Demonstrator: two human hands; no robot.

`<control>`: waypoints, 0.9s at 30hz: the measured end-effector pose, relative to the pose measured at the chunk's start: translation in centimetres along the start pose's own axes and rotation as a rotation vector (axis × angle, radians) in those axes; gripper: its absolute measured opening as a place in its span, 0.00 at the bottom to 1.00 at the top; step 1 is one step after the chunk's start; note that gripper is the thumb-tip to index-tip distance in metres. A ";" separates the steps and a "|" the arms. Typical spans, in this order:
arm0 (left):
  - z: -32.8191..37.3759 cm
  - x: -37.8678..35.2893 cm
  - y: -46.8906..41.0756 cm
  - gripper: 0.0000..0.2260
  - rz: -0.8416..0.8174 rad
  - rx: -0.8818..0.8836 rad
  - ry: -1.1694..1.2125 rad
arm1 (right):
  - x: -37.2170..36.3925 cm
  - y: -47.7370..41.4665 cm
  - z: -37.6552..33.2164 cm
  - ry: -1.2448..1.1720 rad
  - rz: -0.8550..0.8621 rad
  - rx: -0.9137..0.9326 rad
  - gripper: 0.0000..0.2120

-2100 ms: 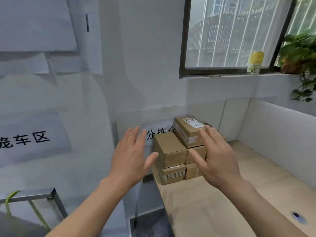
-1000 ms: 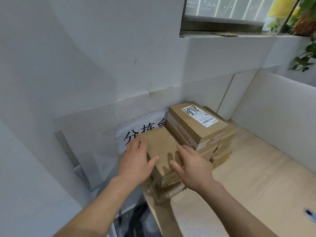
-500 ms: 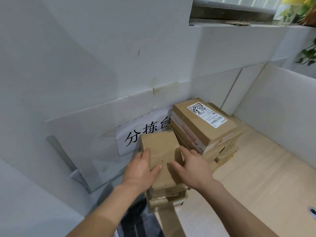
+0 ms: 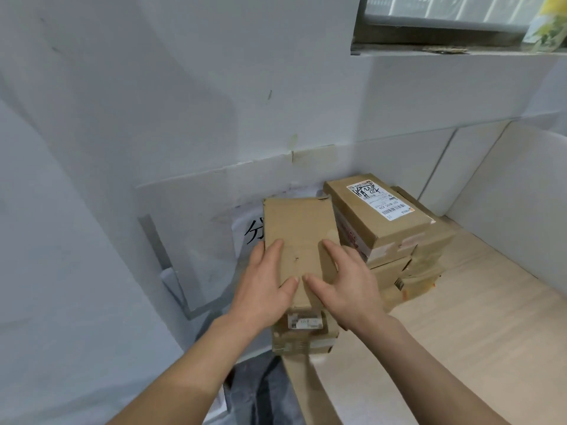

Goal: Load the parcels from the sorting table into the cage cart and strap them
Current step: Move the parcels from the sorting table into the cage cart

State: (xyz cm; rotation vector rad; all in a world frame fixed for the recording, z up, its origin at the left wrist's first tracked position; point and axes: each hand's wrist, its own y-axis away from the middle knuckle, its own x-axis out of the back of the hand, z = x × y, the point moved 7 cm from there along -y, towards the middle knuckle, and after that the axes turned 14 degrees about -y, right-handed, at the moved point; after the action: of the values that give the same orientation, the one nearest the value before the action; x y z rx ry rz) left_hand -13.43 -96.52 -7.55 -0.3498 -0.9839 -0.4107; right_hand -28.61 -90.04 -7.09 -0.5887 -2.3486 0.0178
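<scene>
A plain brown parcel (image 4: 299, 228) sits at the top of the left stack, at the near left corner of the wooden sorting table (image 4: 460, 348). My left hand (image 4: 264, 289) grips its left edge, my right hand (image 4: 349, 286) its right edge, and both thumbs lie on its top face. Under it is another parcel (image 4: 303, 335) with a small white label on its front. Just to the right, a parcel with a white shipping label (image 4: 368, 216) tops a second stack of several boxes. The cage cart is out of view.
A white wall with a paper sign (image 4: 248, 234) stands right behind the stacks. White partition panels (image 4: 515, 194) close off the table's back and right side. A window sill (image 4: 445, 53) runs above. Dark floor (image 4: 260, 394) shows left of the table edge.
My hands reached from mid-air to the left stack and closed on the plain top parcel. Its far end now stands higher and hides more of the sign. The view moved closer and lower.
</scene>
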 end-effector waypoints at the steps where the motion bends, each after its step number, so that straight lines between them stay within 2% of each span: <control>1: 0.4 0.8 0.9 0.33 0.034 0.010 -0.002 | 0.6 0.6 -0.7 -0.031 0.024 0.038 0.35; 5: 2.8 4.3 5.3 0.34 0.199 -0.024 -0.007 | 3.2 3.6 -3.4 -0.161 0.114 0.210 0.37; 11: 5.1 9.3 12.2 0.38 0.397 -0.037 -0.084 | 5.8 8.1 -7.6 -0.284 0.154 0.423 0.40; 19: 3.1 15.7 21.2 0.41 0.668 0.000 -0.215 | 4.6 13.5 -15.0 -0.394 0.090 0.638 0.38; 27: -3.3 21.7 32.3 0.44 0.821 0.111 -0.248 | -2.0 20.7 -24.0 -0.430 -0.051 0.807 0.38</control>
State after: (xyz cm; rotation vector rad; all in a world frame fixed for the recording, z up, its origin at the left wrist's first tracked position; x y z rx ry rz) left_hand 15.22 -73.73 6.13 -0.6737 -1.0083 0.4407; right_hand -3.40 -75.90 6.11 -0.1193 -2.4665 1.1039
